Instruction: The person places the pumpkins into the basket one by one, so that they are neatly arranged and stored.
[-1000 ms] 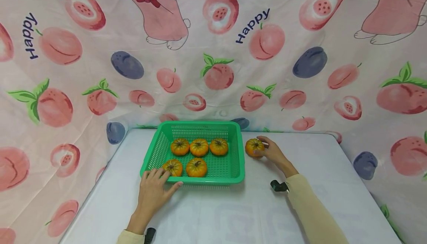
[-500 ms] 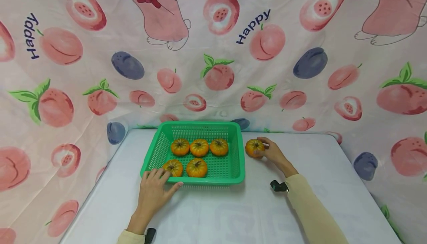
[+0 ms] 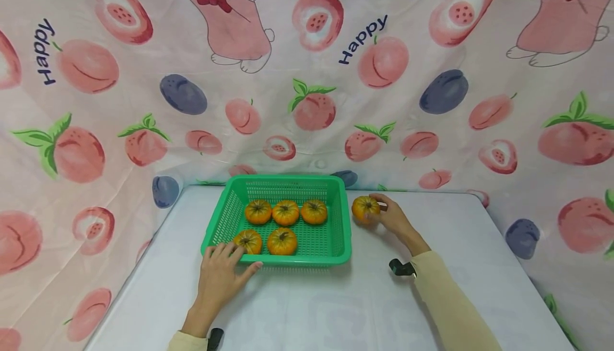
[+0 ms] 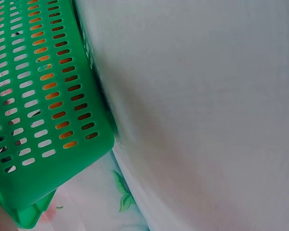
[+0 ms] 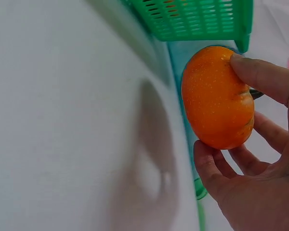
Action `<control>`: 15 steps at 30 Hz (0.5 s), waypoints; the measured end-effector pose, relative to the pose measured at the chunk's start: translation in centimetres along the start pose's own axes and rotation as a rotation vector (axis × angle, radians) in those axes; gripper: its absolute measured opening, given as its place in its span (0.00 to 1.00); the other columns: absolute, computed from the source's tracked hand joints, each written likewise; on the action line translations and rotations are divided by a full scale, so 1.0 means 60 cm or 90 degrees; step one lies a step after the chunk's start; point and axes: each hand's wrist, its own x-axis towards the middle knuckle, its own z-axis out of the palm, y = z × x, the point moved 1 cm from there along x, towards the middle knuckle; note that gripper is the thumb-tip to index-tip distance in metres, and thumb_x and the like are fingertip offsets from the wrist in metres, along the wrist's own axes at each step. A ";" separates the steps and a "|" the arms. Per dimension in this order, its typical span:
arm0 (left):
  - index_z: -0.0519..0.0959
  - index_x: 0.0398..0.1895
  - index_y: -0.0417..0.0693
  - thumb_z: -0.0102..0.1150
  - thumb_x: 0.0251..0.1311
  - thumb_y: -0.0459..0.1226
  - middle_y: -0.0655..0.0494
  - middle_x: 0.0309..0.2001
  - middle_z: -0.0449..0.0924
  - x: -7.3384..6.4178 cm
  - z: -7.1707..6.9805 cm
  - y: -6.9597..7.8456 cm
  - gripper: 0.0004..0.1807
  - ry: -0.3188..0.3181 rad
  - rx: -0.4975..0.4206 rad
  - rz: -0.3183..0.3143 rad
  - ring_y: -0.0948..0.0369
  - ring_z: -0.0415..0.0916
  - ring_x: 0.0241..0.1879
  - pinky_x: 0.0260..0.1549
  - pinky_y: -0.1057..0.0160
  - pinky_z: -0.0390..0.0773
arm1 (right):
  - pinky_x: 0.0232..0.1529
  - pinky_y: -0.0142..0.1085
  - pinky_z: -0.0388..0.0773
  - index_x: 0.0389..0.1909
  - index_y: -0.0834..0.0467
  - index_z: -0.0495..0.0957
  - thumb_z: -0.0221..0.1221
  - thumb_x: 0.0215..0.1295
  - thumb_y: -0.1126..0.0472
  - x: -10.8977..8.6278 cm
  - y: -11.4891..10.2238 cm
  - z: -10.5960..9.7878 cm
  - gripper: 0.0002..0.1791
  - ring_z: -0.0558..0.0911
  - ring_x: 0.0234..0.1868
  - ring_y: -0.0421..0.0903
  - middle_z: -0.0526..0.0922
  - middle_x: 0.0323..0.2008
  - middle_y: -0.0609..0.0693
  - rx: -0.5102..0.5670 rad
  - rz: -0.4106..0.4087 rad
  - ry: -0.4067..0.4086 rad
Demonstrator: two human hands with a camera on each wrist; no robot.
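In the head view my right hand (image 3: pixel 394 217) grips a small orange pumpkin (image 3: pixel 364 210) just right of the green basket (image 3: pixel 341 259). The right wrist view shows the thumb on top of that pumpkin (image 5: pixel 216 101) and the fingers beneath, its stem facing the palm. A gap separates it from its shadow, so it is off the table. My left hand (image 3: pixel 218 276) holds the basket's near left rim, fingers hooked over it and thumb outside. Several like pumpkins (image 3: pixel 283 241) sit inside in two rows; fingers partly cover the front left one.
A white cloth covers the table (image 3: pixel 307 308). Behind and at the sides hangs a fruit-print curtain (image 3: pixel 288 143). Bare basket floor (image 3: pixel 316 242) shows at the front right, beside the two front pumpkins. The left wrist view mostly holds the basket's slotted wall (image 4: pixel 43 101).
The pumpkin in my right hand has risen slightly from the table. My left hand stays at the basket rim, and the pumpkins inside keep their places.
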 end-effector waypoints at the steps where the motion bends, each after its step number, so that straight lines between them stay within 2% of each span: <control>1: 0.82 0.33 0.52 0.70 0.44 0.61 0.53 0.35 0.81 0.000 0.000 0.000 0.25 -0.002 0.000 -0.001 0.51 0.76 0.38 0.43 0.49 0.66 | 0.68 0.61 0.63 0.72 0.53 0.62 0.66 0.62 0.56 -0.002 -0.003 -0.002 0.38 0.63 0.71 0.64 0.60 0.73 0.59 0.000 -0.006 0.000; 10: 0.83 0.36 0.51 0.63 0.50 0.65 0.53 0.36 0.82 -0.001 0.002 -0.004 0.28 -0.016 -0.003 -0.007 0.50 0.76 0.40 0.44 0.48 0.67 | 0.67 0.60 0.65 0.71 0.53 0.63 0.67 0.61 0.56 -0.024 -0.046 -0.015 0.39 0.63 0.70 0.66 0.60 0.73 0.60 0.012 -0.057 0.003; 15: 0.82 0.35 0.51 0.63 0.50 0.65 0.53 0.36 0.82 0.000 0.001 -0.002 0.28 -0.009 -0.006 -0.006 0.51 0.76 0.39 0.44 0.48 0.67 | 0.67 0.62 0.64 0.71 0.51 0.64 0.67 0.62 0.54 -0.030 -0.063 -0.019 0.38 0.64 0.70 0.65 0.62 0.72 0.58 -0.002 -0.076 0.008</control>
